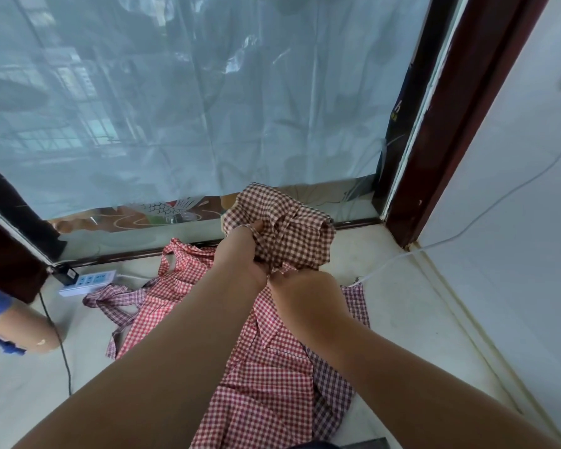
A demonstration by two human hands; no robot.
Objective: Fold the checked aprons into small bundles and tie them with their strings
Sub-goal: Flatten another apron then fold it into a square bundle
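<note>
Above red aprons (266, 384), left hand (240, 254) and right hand (302, 290) grip brown apron (292, 222).

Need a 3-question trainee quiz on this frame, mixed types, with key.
1. True or false: the brown apron is laid out flat.
2. How many hands grip it? A) none B) one C) two
3. Fill in: the power strip lies to the ___ of the red aprons.
Key: 1 false, it is held up, bunched. 2 C, left hand and right hand. 3 left.
</note>
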